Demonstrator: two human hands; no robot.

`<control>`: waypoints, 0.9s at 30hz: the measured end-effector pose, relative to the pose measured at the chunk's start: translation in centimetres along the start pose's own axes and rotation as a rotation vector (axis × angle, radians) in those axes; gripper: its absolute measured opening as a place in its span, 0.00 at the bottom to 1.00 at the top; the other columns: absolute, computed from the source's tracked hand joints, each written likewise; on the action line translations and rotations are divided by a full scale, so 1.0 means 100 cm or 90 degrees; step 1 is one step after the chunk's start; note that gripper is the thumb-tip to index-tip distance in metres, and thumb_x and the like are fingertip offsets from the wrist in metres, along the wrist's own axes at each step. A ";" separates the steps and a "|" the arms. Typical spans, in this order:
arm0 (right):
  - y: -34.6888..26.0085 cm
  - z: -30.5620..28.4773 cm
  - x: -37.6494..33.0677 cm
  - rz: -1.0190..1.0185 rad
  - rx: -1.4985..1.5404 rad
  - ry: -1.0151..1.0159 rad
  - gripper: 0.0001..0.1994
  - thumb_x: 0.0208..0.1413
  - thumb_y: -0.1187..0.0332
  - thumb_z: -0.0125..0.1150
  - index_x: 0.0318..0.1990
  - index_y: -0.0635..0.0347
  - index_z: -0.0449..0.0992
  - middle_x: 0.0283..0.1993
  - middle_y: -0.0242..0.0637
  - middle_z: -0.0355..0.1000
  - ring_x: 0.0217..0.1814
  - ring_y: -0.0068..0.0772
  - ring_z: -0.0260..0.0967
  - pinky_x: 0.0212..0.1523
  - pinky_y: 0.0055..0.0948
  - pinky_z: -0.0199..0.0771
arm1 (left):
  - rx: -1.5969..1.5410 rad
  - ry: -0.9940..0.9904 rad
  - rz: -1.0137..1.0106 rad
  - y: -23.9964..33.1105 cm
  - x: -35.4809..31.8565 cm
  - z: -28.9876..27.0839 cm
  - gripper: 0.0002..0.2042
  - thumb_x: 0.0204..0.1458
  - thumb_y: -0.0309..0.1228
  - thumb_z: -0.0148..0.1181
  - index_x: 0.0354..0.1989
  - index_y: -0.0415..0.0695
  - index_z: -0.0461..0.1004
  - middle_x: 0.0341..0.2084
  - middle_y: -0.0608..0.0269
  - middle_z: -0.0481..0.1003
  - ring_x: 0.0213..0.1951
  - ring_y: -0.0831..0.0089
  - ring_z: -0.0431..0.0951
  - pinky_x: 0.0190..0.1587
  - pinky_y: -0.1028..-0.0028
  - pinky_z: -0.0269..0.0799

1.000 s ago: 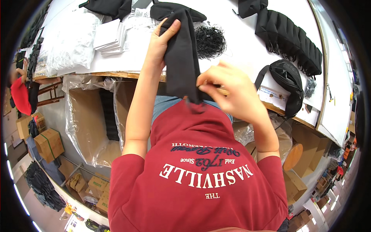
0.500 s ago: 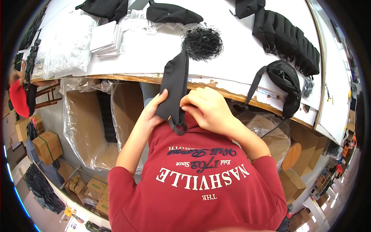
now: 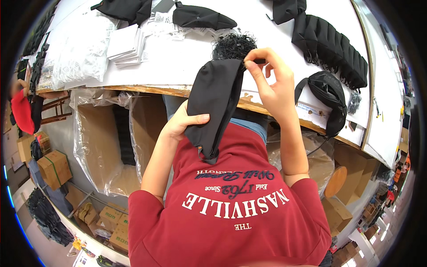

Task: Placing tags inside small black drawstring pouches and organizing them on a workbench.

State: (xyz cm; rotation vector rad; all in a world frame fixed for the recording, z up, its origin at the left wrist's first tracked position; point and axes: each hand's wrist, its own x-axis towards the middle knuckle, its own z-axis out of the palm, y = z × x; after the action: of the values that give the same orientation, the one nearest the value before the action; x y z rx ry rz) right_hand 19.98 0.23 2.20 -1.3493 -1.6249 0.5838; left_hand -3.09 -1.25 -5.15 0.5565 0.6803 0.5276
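A flat black fabric pouch (image 3: 213, 95) is held up in front of me, its top over the table's edge and its lower end above my lap. My left hand (image 3: 184, 120) is closed around its lower left side, thumb lying across the front. At the upper right corner, my right hand (image 3: 271, 82) pinches the pouch's edge between thumb and forefinger. A short dark strap end sticks out beside those fingers. A black strap loop (image 3: 209, 158) hangs from the bottom. Just behind the pouch's top lies a tangled heap of thin black strings (image 3: 233, 46), partly covered.
On the white table (image 3: 169, 66) lie another black pouch (image 3: 202, 18), a stack of white cards (image 3: 126, 44), clear plastic bags (image 3: 80, 53), a row of black pouches (image 3: 329, 44) and a black bag with straps (image 3: 327, 98). Plastic-lined cartons (image 3: 100, 147) stand below the table's edge.
My right hand has moved up and away from the pouch's lower right side to its upper corner. The pouch has shifted right and turned to show more of its front.
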 end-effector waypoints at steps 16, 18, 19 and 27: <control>0.001 0.000 -0.009 0.013 -0.037 -0.067 0.04 0.48 0.73 0.62 0.31 0.61 0.74 0.28 0.33 0.72 0.27 0.27 0.67 0.30 0.24 0.67 | 0.100 -0.067 0.051 0.006 0.013 -0.009 0.29 0.43 0.26 0.64 0.57 0.37 0.62 0.48 0.60 0.70 0.53 0.71 0.68 0.58 0.71 0.59; 0.000 0.000 -0.011 0.007 -0.051 -0.085 0.04 0.48 0.72 0.63 0.31 0.61 0.75 0.27 0.33 0.72 0.27 0.27 0.67 0.29 0.23 0.67 | 0.079 -0.038 0.190 0.012 0.038 -0.021 0.27 0.47 0.30 0.62 0.57 0.38 0.62 0.48 0.61 0.70 0.52 0.72 0.68 0.57 0.71 0.60; 0.001 0.000 -0.011 0.017 -0.055 -0.090 0.05 0.47 0.72 0.63 0.31 0.60 0.75 0.27 0.33 0.72 0.27 0.27 0.67 0.29 0.23 0.67 | 0.079 -0.038 0.191 0.025 0.048 -0.013 0.27 0.47 0.30 0.62 0.57 0.38 0.62 0.48 0.61 0.70 0.52 0.72 0.68 0.57 0.71 0.60; -0.001 0.001 -0.013 0.064 -0.015 -0.117 0.04 0.46 0.72 0.64 0.30 0.61 0.75 0.27 0.33 0.72 0.25 0.27 0.67 0.27 0.24 0.68 | 0.392 -0.172 0.177 0.065 0.082 0.018 0.09 0.56 0.36 0.55 0.38 0.43 0.74 0.31 0.73 0.73 0.37 0.86 0.70 0.44 0.82 0.64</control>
State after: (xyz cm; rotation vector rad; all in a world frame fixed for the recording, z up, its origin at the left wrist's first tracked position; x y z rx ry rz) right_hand 19.81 -1.02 1.77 -1.4359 -1.7227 0.7699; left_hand 1.91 8.03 -3.42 1.2909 0.5011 0.4840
